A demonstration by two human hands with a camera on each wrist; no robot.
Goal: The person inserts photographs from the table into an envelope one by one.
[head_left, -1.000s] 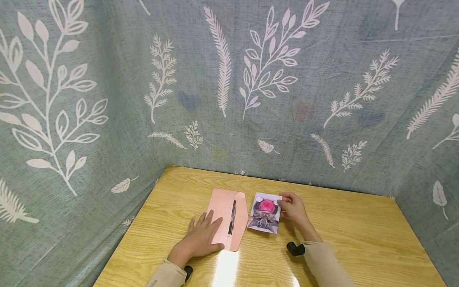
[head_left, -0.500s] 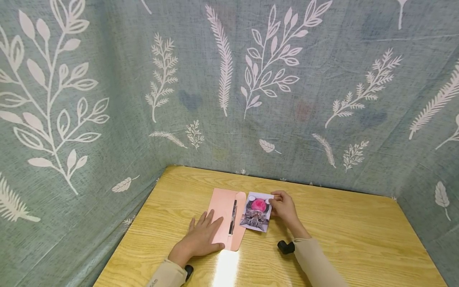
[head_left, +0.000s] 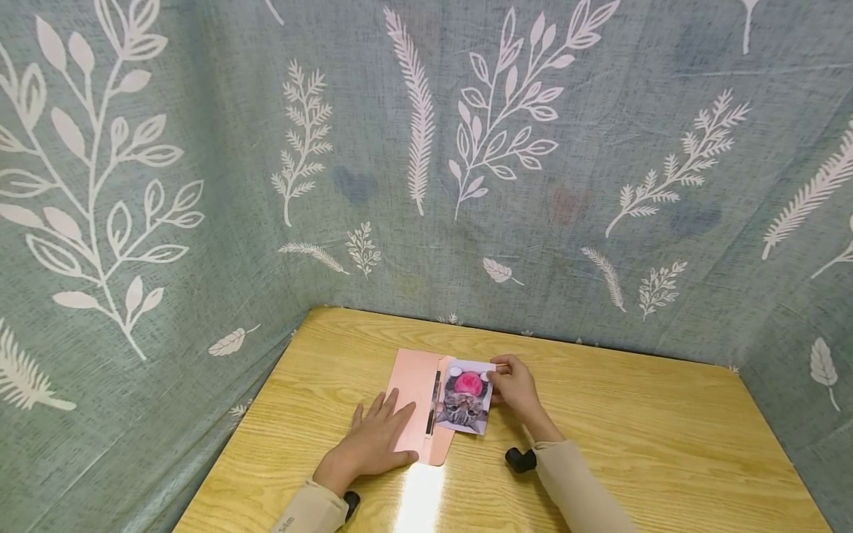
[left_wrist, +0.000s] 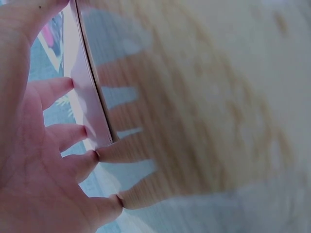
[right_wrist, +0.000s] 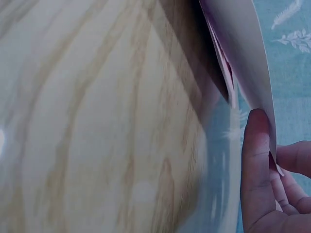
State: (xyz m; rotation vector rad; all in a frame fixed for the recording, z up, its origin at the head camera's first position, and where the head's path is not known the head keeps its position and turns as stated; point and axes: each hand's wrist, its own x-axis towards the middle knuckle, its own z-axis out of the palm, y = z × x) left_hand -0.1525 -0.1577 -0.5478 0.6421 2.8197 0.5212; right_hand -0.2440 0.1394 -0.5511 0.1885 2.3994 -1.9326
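In the head view a pink envelope (head_left: 411, 374) lies on the table with its flap spread to the right. Dark picture edges (head_left: 430, 423) show at its mouth. My left hand (head_left: 375, 438) rests on the envelope's left part, fingers spread; the left wrist view shows its fingertips touching near the envelope's edge (left_wrist: 92, 109). My right hand (head_left: 518, 390) pinches the upper right edge of a cat photo (head_left: 466, 403), printed with a pink round shape and upside down to me. The photo lies over the flap, its left edge close to the envelope's mouth. In the right wrist view thumb and fingers grip the photo (right_wrist: 248, 53) from both sides.
A wooden table (head_left: 633, 437) carries everything, with a bright glare patch near its front. Behind and beside it hangs a blue-green curtain (head_left: 373, 170) with white leaf prints. A black device (head_left: 520, 460) sits at the right sleeve.
My right hand has moved the cat photo leftward, from beside the flap to over it, up near the envelope's mouth. My left hand has stayed on the envelope.
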